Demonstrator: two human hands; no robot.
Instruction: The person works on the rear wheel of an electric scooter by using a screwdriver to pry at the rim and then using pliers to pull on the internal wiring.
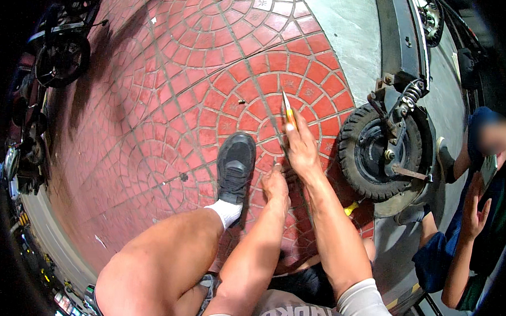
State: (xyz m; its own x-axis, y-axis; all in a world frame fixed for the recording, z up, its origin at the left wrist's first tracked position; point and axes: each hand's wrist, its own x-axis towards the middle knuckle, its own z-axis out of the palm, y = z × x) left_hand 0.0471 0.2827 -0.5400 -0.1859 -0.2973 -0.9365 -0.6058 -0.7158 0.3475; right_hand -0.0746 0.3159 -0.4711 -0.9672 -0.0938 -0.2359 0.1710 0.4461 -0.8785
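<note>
My right hand (302, 148) is closed round a slim pointed metal tool (288, 110) with a yellow-orange handle, its tip aimed away from me over the red tiles. Its exact kind is unclear. Just below and to the left, my left hand (275, 184) has its fingers pinched together; whatever they hold is too small and dark to name. Beside my right forearm, a yellow-handled tool (351, 208) lies on the tiles near the wheel. My black shoe (236, 164) stands left of both hands.
A knobby-tyred wheel (378, 151) with a coil spring (412, 92) stands close on the right. Beyond it sits another person (468, 221) with a phone (488, 170). A small metal piece (241, 101) lies on the red tiles (171, 116). Motorcycles (61, 56) stand far left.
</note>
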